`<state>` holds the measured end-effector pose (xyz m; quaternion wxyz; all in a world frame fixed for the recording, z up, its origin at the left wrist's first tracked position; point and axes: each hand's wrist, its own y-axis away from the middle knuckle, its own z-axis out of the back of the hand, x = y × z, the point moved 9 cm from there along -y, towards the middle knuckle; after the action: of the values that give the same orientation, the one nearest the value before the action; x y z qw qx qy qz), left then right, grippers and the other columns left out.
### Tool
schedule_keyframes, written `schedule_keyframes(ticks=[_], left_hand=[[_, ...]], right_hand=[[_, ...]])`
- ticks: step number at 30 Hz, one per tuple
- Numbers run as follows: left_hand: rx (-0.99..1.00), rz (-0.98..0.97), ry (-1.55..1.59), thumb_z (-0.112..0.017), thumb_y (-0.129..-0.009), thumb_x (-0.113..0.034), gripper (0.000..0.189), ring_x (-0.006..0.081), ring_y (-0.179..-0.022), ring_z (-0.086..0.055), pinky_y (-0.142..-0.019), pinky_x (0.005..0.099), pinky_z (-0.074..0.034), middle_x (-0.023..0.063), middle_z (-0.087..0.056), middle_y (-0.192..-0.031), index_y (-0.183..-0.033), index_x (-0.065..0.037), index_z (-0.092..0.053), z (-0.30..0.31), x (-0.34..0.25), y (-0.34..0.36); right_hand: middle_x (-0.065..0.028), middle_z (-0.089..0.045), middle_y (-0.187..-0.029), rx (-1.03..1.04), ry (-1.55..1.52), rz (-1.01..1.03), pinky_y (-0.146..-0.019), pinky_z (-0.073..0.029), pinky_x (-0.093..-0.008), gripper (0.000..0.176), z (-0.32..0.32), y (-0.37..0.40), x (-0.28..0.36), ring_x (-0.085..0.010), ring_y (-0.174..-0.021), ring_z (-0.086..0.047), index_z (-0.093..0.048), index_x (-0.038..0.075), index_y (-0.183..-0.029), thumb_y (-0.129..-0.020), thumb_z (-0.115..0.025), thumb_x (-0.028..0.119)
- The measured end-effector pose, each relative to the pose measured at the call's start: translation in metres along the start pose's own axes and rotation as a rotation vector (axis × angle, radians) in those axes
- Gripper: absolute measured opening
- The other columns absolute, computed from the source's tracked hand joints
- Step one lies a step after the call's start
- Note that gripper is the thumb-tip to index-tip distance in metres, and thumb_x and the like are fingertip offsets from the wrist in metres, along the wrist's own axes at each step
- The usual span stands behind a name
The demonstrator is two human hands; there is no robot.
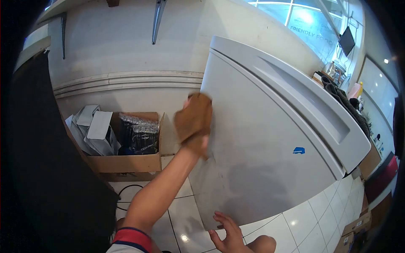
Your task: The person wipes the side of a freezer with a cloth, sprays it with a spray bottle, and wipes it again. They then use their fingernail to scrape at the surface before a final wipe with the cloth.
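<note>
A brown cloth [195, 119] is bunched in my left hand [205, 141], which presses it near the left edge of a white chest freezer [253, 126]. The cloth covers most of that hand, and both are slightly blurred. Grey smudges show on the panel below it. My right hand [228, 234] is low down by the freezer's bottom corner, its fingers apart and holding nothing, fingertips close to the lower edge. A small blue sticker [298, 150] is on the panel.
Left of the freezer, a cardboard box [126, 163] holds white cartons and a bubble-wrapped black item. A dark panel [63, 168] rises along the left. Dark cloth [344, 101] and jars [334, 67] sit on the freezer top. More boxes [356, 232] stand at lower right on the tiles.
</note>
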<state>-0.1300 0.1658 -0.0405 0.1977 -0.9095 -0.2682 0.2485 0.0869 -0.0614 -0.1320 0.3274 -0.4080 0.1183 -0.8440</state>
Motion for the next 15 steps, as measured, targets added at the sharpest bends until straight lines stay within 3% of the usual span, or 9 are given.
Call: schedule_keyframes(ticks=[1, 3, 7, 10, 11, 12, 13, 15], left_hand=[[0.048, -0.195, -0.22, -0.055, -0.098, -0.032, 0.043, 0.0149, -0.117, -0.049, -0.1, 0.0302, -0.039, 0.0039, -0.055, -0.126, -0.13, -0.005, -0.047, -0.019, -0.005, -0.023], [-0.119, -0.413, -0.583, -0.059, -0.096, -0.03, 0.034, 0.0178, -0.106, -0.058, -0.092, 0.0296, -0.046, 0.0046, -0.058, -0.114, -0.117, -0.004, -0.055, -0.043, 0.0, -0.043], [-0.149, -0.458, -0.748, -0.065, -0.091, -0.02, 0.025, 0.0248, -0.102, -0.058, -0.09, 0.0326, -0.046, 0.0099, -0.059, -0.105, -0.106, -0.001, -0.06, -0.054, 0.014, -0.03], [0.048, -0.645, -0.914, -0.067, -0.088, -0.014, 0.022, 0.0286, -0.101, -0.057, -0.091, 0.0365, -0.044, 0.0139, -0.06, -0.102, -0.103, 0.001, -0.062, -0.105, -0.012, 0.036], [0.111, -0.719, -0.976, -0.067, -0.087, -0.013, 0.024, 0.0286, -0.102, -0.057, -0.092, 0.0373, -0.044, 0.0142, -0.06, -0.102, -0.105, 0.001, -0.061, -0.117, -0.017, 0.046], [0.118, -0.719, -0.976, -0.064, -0.09, -0.016, 0.026, 0.029, -0.104, -0.057, -0.093, 0.0367, -0.043, 0.0155, -0.059, -0.106, -0.108, 0.002, -0.06, -0.114, -0.015, 0.038], [0.101, -0.72, -0.988, -0.064, -0.09, -0.016, 0.026, 0.029, -0.104, -0.057, -0.093, 0.0367, -0.043, 0.0155, -0.059, -0.106, -0.108, 0.002, -0.06, -0.109, -0.013, 0.024], [-0.096, -0.628, -0.994, -0.058, -0.093, -0.022, 0.031, 0.0298, -0.107, -0.056, -0.094, 0.036, -0.042, 0.0166, -0.06, -0.112, -0.113, 0.002, -0.059, -0.087, -0.012, -0.025]], right_hand=[[-0.0199, -0.054, -0.129, 0.004, 0.006, 0.006, -0.077, -0.053, -0.0382, 0.042, -0.005, 0.01, -0.012, -0.0352, -0.099, -0.061, -0.054, 0.003, -0.123, -0.082, -0.066, 0.004], [-0.0191, -0.052, -0.132, 0.062, -0.092, -0.105, -0.077, -0.053, -0.0353, 0.046, -0.013, 0.027, -0.042, -0.0337, -0.109, -0.058, -0.052, 0.003, -0.125, -0.082, -0.068, 0.006], [-0.0203, -0.052, -0.132, 0.097, -0.158, -0.088, -0.079, -0.052, -0.0373, 0.049, -0.004, 0.03, -0.042, -0.0341, -0.113, -0.055, -0.05, 0.003, -0.128, -0.082, -0.068, 0.007], [-0.0205, -0.047, -0.136, 0.302, -0.013, -0.017, -0.093, -0.047, -0.0423, 0.049, -0.017, 0.038, -0.033, -0.039, -0.12, -0.05, -0.05, 0.006, -0.131, -0.085, -0.068, 0.014], [-0.0205, -0.047, -0.136, 0.314, -0.025, -0.003, -0.093, -0.047, -0.0423, 0.049, -0.02, 0.037, -0.029, -0.039, -0.12, -0.05, -0.05, 0.006, -0.131, -0.085, -0.068, 0.014], [-0.0202, -0.047, -0.137, 0.452, -0.118, 0.022, -0.095, -0.046, -0.043, 0.048, -0.033, 0.04, -0.023, -0.0391, -0.121, -0.05, -0.05, 0.006, -0.131, -0.086, -0.067, 0.016], [-0.02, -0.046, -0.137, 0.592, -0.209, 0.04, -0.098, -0.045, -0.0437, 0.047, -0.045, 0.047, -0.016, -0.0392, -0.123, -0.049, -0.05, 0.007, -0.131, -0.087, -0.067, 0.018], [-0.0197, -0.046, -0.137, 0.593, -0.21, 0.034, -0.099, -0.044, -0.0438, 0.047, -0.047, 0.047, -0.01, -0.0389, -0.123, -0.049, -0.051, 0.007, -0.13, -0.088, -0.066, 0.018]])
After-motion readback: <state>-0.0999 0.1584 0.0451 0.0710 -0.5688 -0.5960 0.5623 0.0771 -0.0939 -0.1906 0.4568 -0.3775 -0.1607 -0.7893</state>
